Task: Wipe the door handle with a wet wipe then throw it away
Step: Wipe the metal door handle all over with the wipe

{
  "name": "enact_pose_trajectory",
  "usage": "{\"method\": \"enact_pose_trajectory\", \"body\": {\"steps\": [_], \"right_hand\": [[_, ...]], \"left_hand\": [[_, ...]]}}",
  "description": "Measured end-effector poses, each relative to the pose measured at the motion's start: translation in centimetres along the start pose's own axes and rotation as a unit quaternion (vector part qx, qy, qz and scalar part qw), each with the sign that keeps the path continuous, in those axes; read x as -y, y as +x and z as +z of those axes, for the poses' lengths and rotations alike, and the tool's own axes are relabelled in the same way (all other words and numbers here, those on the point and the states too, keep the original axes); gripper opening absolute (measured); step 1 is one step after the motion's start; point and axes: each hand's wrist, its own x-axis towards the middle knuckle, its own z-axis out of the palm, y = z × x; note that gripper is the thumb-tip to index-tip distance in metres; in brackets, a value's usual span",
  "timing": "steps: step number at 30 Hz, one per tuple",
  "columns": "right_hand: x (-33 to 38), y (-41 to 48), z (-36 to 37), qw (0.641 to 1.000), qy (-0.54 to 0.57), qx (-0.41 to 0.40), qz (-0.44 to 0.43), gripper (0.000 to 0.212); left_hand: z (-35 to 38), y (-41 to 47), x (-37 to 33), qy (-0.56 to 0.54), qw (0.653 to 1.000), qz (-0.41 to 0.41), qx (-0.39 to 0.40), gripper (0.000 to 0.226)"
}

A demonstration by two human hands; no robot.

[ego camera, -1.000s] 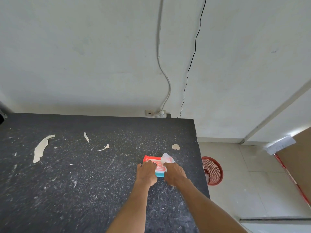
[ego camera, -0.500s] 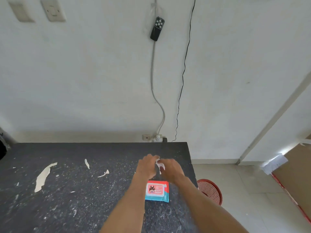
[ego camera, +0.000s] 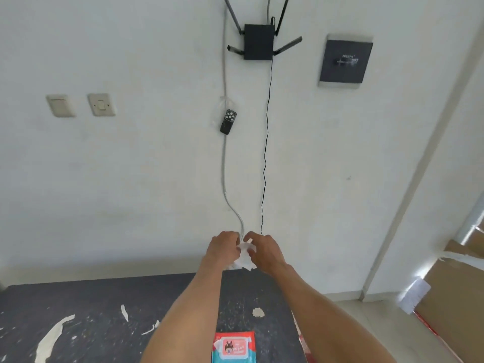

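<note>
A crumpled white wet wipe (ego camera: 244, 258) is held between both hands, raised in front of the white wall above the dark table. My left hand (ego camera: 224, 250) grips its left side and my right hand (ego camera: 264, 252) pinches its right side. The red and teal wipe pack (ego camera: 234, 348) lies flat on the black tabletop (ego camera: 91, 310) near the bottom of the view, between my forearms. No door handle is in view.
The wall holds a black router (ego camera: 258, 41), a dark panel (ego camera: 345, 61), a small remote (ego camera: 228, 121), two switches (ego camera: 102, 104) and hanging cables. A brown door or board (ego camera: 450, 297) stands at the right. White paint flakes mark the tabletop.
Both hands lifted off the wipe pack with a wipe pulled from it and rose higher. The view tilted up, so the pack sits lower and the red basket left the frame.
</note>
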Motion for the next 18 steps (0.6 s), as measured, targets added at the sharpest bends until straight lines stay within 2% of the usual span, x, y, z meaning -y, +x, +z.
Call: {"method": "enact_pose_trajectory", "body": {"steps": [18], "right_hand": [[2.2,0.9,-5.9,0.997,-0.003,-0.068,-0.019,0.035]], "left_hand": [[-6.4,2.1,-2.6,0.05,0.994,0.079,-0.054,0.016]]}}
